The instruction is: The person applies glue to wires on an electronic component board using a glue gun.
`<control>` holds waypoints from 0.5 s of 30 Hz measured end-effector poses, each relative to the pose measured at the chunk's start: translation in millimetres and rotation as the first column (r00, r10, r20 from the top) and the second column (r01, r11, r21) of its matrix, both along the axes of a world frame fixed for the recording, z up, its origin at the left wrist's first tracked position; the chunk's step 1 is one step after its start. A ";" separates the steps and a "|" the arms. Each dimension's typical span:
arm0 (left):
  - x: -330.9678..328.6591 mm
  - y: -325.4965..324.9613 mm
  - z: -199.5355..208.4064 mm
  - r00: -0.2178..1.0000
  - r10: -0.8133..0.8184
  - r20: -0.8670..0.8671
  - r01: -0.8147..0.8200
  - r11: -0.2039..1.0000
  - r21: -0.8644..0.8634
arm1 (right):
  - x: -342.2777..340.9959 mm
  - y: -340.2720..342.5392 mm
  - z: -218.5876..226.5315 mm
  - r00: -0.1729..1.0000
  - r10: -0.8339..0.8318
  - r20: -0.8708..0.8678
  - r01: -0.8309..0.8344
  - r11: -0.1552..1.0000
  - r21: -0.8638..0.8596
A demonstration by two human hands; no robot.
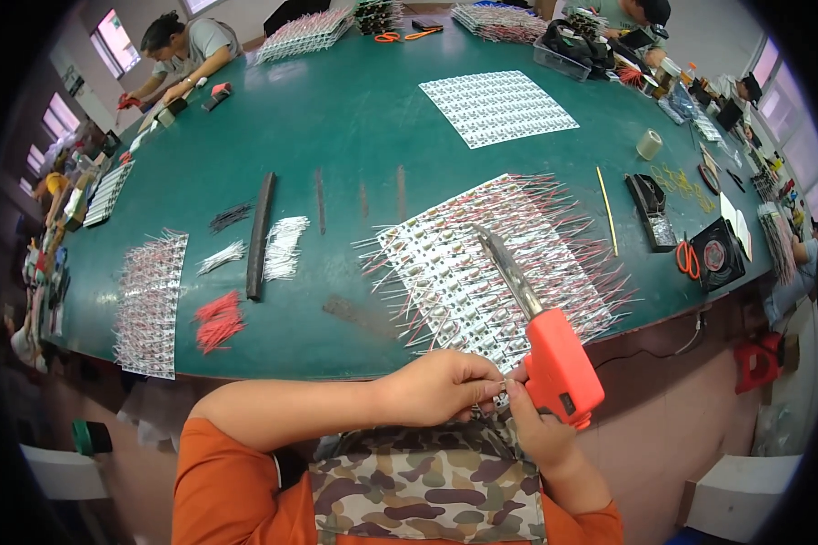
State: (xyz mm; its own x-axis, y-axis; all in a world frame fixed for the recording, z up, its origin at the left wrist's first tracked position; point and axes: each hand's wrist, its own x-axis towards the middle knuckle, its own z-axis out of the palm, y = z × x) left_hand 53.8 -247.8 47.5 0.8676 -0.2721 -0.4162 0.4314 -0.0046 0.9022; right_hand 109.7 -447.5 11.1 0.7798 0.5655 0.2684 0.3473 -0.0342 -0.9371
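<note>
Pinching a small white piece (502,398) with dark marks, the left hand (445,386) is holding it, partly hidden, just off the table's (336,136) near edge. The right hand (543,434), thumb at the piece, is gripping a red soldering gun (561,368), whose metal barrel is slanting over a white panel (441,272) bristling with red and white wires.

There are the wearer's two hands (443,386) (543,438), two white wire piles (286,247) (222,257), one black wire pile (231,216) and one yellow stick (606,211).
</note>
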 end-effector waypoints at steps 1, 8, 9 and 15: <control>-1.9 -0.7 -0.6 1.000 -0.003 0.013 0.002 0.999 0.039 | -2.3 -2.3 -0.8 0.999 0.003 0.043 0.000 0.998 -0.067; -9.2 -0.5 -7.3 0.997 -0.053 0.053 0.049 0.997 0.066 | -8.8 3.1 0.9 0.999 0.013 0.049 -0.014 1.000 0.024; -10.3 -1.0 -8.2 1.000 -0.022 -0.008 0.022 1.000 0.014 | -9.2 6.3 0.4 0.998 -0.011 -0.070 0.020 0.991 0.135; -9.2 0.9 -1.3 0.983 -0.016 -0.185 -0.014 0.987 -0.159 | 1.2 -7.3 5.5 0.978 0.133 0.162 -0.134 0.991 -0.004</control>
